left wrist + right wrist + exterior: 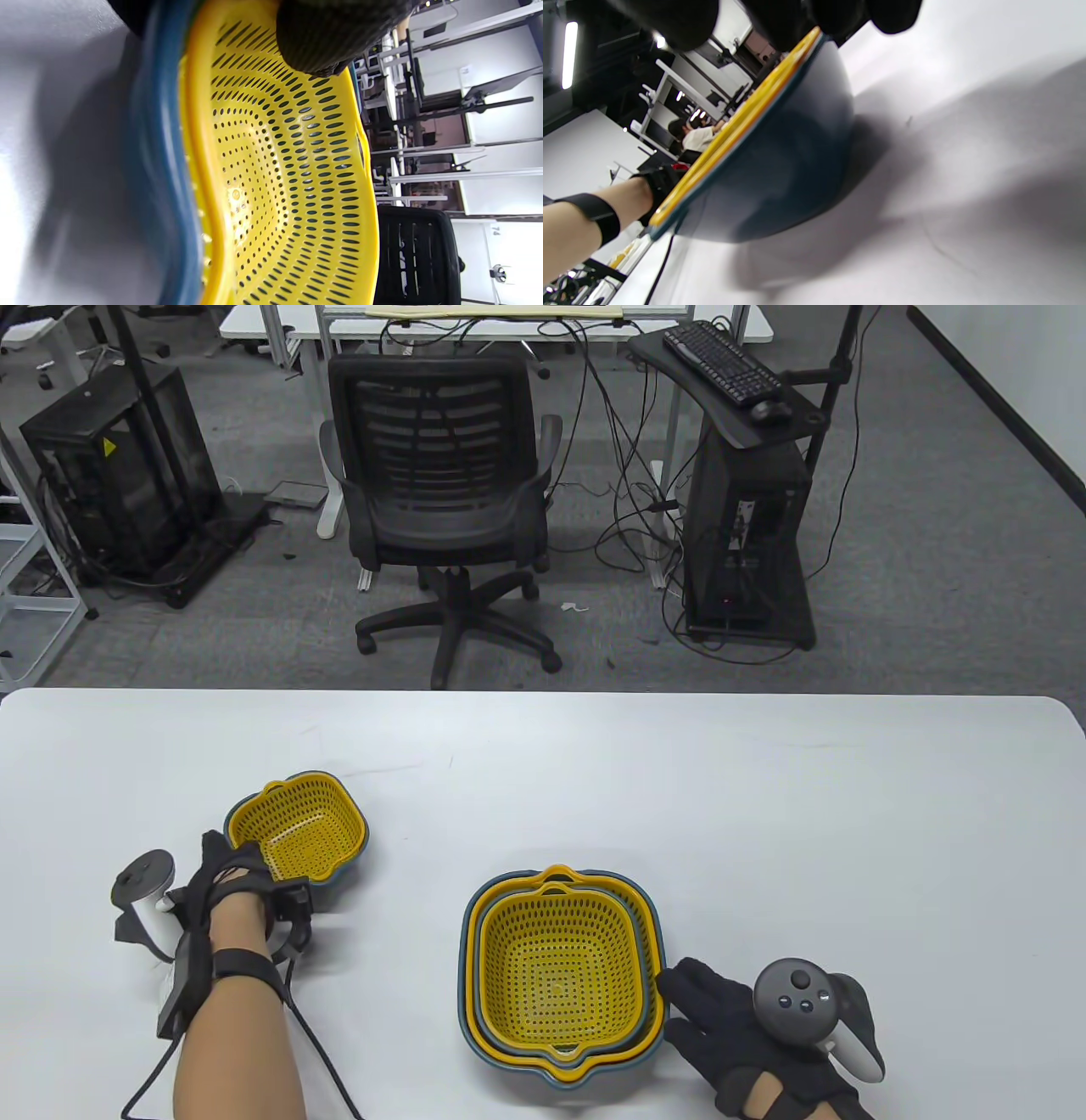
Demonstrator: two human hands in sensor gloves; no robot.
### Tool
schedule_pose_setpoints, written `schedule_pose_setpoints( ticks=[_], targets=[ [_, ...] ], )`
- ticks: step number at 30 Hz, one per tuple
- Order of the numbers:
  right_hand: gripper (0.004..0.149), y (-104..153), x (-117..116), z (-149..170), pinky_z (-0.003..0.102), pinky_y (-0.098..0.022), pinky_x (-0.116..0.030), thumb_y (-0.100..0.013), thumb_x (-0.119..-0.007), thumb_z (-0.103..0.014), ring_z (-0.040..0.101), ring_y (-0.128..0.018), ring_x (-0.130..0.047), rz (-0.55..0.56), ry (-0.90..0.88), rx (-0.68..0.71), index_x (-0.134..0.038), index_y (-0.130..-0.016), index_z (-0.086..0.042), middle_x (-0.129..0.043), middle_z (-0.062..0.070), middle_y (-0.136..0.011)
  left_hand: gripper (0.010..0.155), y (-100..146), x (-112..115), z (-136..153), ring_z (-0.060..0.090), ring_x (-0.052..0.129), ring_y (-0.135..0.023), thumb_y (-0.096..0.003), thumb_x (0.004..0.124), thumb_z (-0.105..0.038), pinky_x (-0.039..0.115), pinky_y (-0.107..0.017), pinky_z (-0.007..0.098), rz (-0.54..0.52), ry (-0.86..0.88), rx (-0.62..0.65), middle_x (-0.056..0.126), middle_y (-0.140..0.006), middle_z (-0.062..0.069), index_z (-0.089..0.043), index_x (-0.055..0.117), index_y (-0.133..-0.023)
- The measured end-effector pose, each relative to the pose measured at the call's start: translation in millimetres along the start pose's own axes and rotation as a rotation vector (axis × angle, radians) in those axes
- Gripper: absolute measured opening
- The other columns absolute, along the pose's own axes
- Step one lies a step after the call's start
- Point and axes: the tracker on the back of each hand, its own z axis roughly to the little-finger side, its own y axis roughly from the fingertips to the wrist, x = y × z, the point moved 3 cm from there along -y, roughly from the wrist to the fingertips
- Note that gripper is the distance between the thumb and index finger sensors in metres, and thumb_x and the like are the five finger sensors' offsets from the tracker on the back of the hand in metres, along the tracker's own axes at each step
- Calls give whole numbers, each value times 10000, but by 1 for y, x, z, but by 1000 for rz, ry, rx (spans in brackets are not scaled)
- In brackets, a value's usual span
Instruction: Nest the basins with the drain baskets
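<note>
While the small yellow drain basket [299,831] sits nested in its small blue basin [349,865] on the left part of the white table [543,780], the left hand [233,878] grips the near rim of that pair, and the left wrist view shows a gloved fingertip [326,38] hooked over the yellow rim with the blue wall just outside it. Well apart to the right, nearer the table's front edge, stands a larger stack: a big yellow drain basket [556,976] seated inside a blue basin [469,984], with further yellow and blue rims showing between them. The right hand [738,1027] lies flat with fingers spread just beside that stack's right side; in the right wrist view its fingertips [793,21] touch the stack's rim, holding nothing.
</note>
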Motion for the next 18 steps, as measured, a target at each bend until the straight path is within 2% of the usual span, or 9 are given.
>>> schedule_pose_setpoints(
  ticks=[2,5,7,11,15,18],
  targets=[
    [657,1,4,2,830,-608,-374,-526,-707,-449,548,-1005,-441,19,-10,-1,-549,-1083,-138,-407,172,-1156,657,4,-2,-2,297,728,-1009,-528,761,-316,714,-681,469,-38,-32,14,604,-1119,9,-336,441,-1102],
    [656,3,12,4,830,-607,-372,-525,-708,-448,549,-1005,-435,55,-23,-5,-550,-1082,-139,-394,173,-1157,651,9,0,-7,359,773,-982,-528,772,-299,774,-635,489,-23,-58,31,622,-1116,19,-371,454,-1092],
    [657,4,17,6,830,-607,-373,-525,-709,-447,550,-1005,-433,79,-33,-9,-551,-1082,-137,-388,175,-1156,645,15,6,-14,369,786,-972,-529,779,-292,782,-623,494,33,-68,51,631,-1114,15,-420,453,-1070],
    [660,6,25,13,829,-608,-372,-526,-708,-447,551,-1006,-421,111,-55,-25,-545,-1084,-138,-348,175,-1159,652,38,30,-37,361,786,-971,-528,775,-278,781,-624,491,171,-68,104,622,-1117,16,-429,424,-1057],
    [663,6,30,26,826,-607,-375,-525,-708,-447,551,-1006,-409,139,-96,-52,-538,-1085,-137,-305,177,-1159,652,84,67,-52,339,780,-980,-526,772,-284,765,-639,480,356,-76,143,626,-1120,5,-422,432,-1065],
    [666,5,32,36,825,-607,-373,-525,-708,-445,555,-1003,-402,144,-130,-80,-535,-1085,-130,-287,181,-1157,653,132,96,-53,331,772,-980,-526,769,-287,760,-641,477,446,-112,186,627,-1117,12,-402,438,-1077]
  ],
)
